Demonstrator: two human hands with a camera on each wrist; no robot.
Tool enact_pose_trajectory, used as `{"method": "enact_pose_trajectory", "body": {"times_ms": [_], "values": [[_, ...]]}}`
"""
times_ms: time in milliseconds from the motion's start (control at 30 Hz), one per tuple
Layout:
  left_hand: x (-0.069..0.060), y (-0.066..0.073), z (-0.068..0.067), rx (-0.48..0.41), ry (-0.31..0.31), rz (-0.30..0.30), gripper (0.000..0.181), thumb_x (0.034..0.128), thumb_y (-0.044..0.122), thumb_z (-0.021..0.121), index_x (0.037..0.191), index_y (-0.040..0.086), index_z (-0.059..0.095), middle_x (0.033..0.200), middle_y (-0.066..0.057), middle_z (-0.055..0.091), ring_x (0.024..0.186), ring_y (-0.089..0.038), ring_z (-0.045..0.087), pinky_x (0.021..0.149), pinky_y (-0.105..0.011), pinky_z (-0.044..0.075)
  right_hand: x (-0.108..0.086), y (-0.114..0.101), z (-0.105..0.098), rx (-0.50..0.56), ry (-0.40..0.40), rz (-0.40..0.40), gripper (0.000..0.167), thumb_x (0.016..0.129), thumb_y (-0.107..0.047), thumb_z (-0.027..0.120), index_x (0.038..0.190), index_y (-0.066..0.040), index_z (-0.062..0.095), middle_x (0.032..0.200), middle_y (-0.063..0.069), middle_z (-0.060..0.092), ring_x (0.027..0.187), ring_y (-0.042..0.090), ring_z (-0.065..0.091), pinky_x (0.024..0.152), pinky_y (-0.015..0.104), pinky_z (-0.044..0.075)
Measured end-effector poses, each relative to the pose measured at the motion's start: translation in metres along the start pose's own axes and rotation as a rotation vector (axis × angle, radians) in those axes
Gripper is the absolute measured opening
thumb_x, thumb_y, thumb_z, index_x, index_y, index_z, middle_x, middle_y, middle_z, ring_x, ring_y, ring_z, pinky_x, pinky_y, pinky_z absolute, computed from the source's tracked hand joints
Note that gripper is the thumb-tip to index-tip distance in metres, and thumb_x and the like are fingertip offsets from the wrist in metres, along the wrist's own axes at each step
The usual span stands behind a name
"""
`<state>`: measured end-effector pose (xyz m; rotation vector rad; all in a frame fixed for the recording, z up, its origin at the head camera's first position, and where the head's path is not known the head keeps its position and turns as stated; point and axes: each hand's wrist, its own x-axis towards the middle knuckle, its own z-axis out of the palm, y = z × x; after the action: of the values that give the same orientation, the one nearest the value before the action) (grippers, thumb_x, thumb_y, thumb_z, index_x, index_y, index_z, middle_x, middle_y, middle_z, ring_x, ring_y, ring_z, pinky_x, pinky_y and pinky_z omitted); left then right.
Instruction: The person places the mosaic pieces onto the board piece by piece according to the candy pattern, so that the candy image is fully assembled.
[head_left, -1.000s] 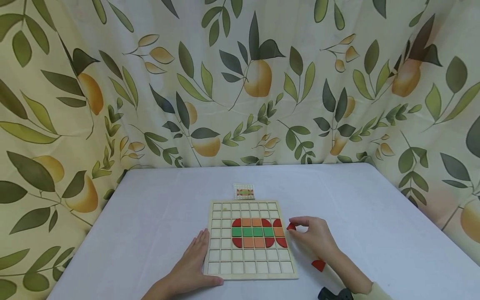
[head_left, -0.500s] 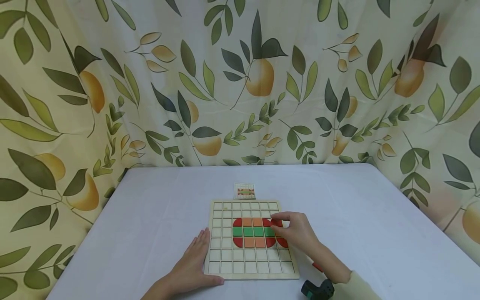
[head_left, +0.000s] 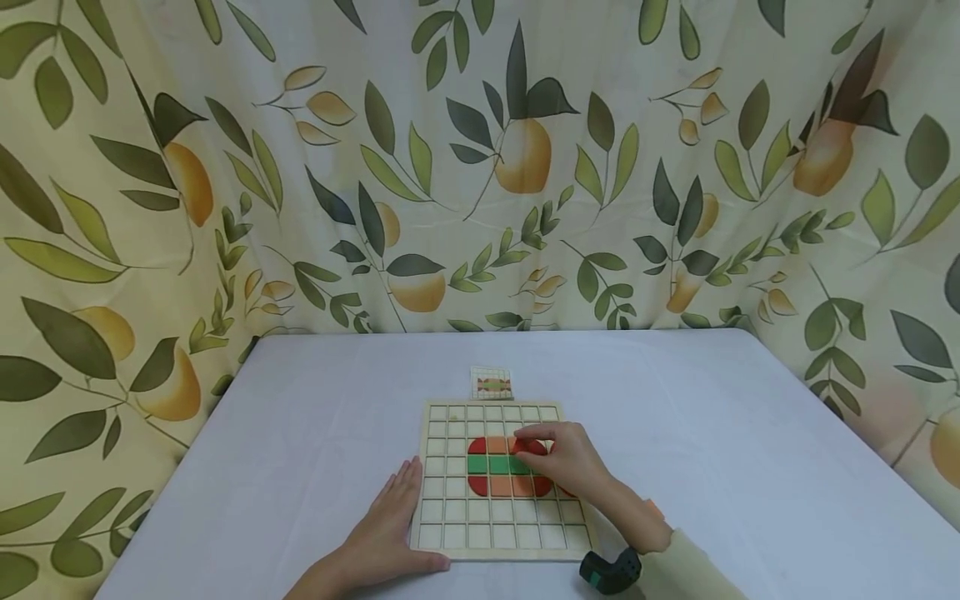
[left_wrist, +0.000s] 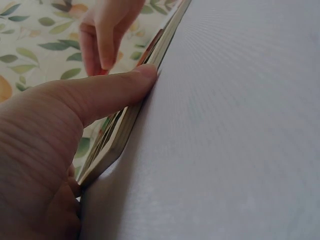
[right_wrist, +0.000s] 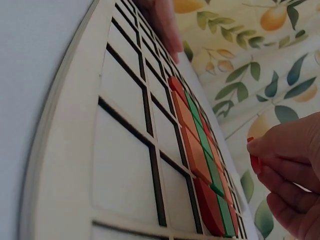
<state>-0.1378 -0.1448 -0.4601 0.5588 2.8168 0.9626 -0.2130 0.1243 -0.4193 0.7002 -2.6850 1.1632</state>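
Observation:
My left hand (head_left: 382,517) rests against the left and front edges of a wooden grid board (head_left: 506,533), fingers straight and thumb spread; in the left wrist view the thumb (left_wrist: 115,92) lies on the board's edge. My right hand (head_left: 570,462) is over the right part of the board, pinching a small red piece (right_wrist: 254,156) between thumb and fingertips, off the board. Below it, the grid holds green squares (head_left: 498,465), orange squares (head_left: 501,486) and rounded red corner pieces (head_left: 477,486). The right hand hides the pattern's upper right part.
A small pattern card (head_left: 492,383) lies behind the board. A black device (head_left: 611,571) sits at my right wrist. Beside the forearm shows a small orange patch (head_left: 655,508), its kind unclear. White cloth (head_left: 337,392) covers the table, with a leaf-and-fruit curtain (head_left: 480,167) behind.
My right hand has moved left from beside the board to over the pattern, carrying the red piece. Its forearm now hides the loose red piece on the table. The left hand stays put.

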Motion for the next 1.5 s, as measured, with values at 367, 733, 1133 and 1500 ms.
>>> {"method": "enact_pose_trajectory", "body": {"times_ms": [367,733,1133,1500], "values": [[-0.001,0.000,-0.001,-0.009,-0.010,0.003,0.124,0.0624,0.067,0.068,0.145,-0.004,0.010,0.151,-0.017,0.012,0.138,-0.027,0.005,0.108,-0.049,0.009,0.016,-0.007,0.016,0.046,-0.060,-0.039,0.024,0.077,-0.010,0.074,0.100,-0.004,0.072,0.097,0.002,0.069,0.097,0.019,0.061,0.079,0.036,0.051],[0.000,0.002,-0.002,-0.010,-0.031,-0.027,0.125,0.0615,0.070,0.066,0.145,-0.003,0.009,0.151,-0.016,0.011,0.138,-0.026,0.003,0.108,-0.050,0.008,0.027,-0.016,0.028,0.092,-0.164,-0.047,0.024,0.079,-0.009,0.072,0.102,-0.004,0.071,0.097,0.001,0.069,0.098,0.018,0.061,0.082,0.037,0.050],[0.000,0.002,-0.003,-0.018,-0.045,-0.031,0.124,0.0627,0.070,0.065,0.146,-0.002,0.007,0.152,-0.015,0.009,0.138,-0.026,0.002,0.108,-0.051,0.007,0.043,-0.020,0.043,0.075,-0.230,-0.042,0.024,0.079,-0.008,0.072,0.102,-0.005,0.071,0.096,-0.001,0.068,0.089,0.013,0.061,0.076,0.026,0.051],[-0.001,-0.001,-0.003,-0.019,-0.038,0.006,0.124,0.0639,0.068,0.066,0.145,-0.003,0.007,0.151,-0.017,0.008,0.138,-0.028,0.002,0.107,-0.052,0.007,0.056,-0.020,0.054,0.073,-0.255,-0.073,0.023,0.078,-0.006,0.073,0.100,-0.002,0.071,0.094,0.002,0.069,0.088,0.013,0.063,0.076,0.026,0.051]]}}
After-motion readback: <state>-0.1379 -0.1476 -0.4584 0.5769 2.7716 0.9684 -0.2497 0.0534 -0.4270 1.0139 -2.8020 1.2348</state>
